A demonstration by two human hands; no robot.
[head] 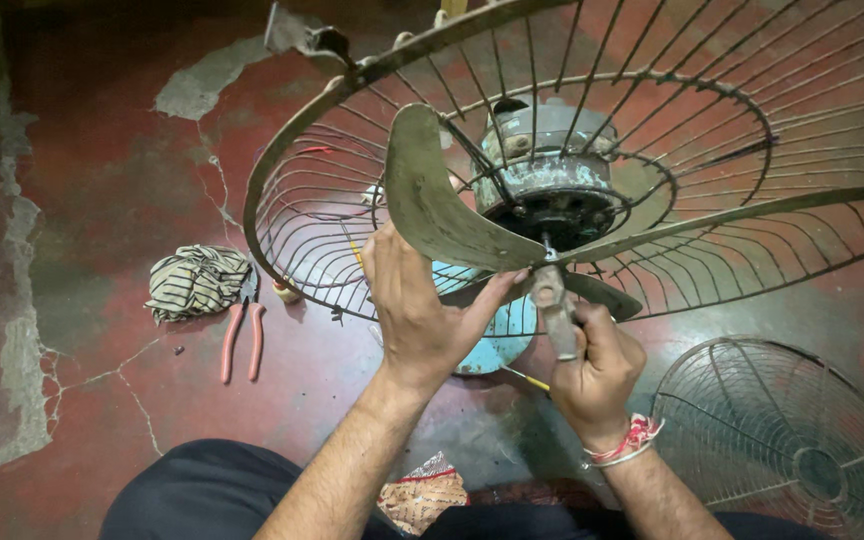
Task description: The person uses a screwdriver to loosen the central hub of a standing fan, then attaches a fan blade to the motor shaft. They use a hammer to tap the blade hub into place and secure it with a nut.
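A dusty old fan fills the upper right: a wire rear guard (292, 200), a grimy motor (550, 170) and dull metal blades. My left hand (422, 310) grips the lower edge of one blade (432, 200), thumb stretched toward the hub. My right hand (597, 365), with a red and white thread at the wrist, is closed around a grey tool handle (555, 310) that points up at the blade hub. A thin yellow tool tip (527, 378) sticks out to the left of that hand.
Pliers with pink handles (240, 340) lie on the cracked red floor beside a striped cloth (195, 282). The detached front guard (792, 440) lies at lower right. A blue fan base (497, 335) sits under the blades. A patterned packet (422, 495) is by my knees.
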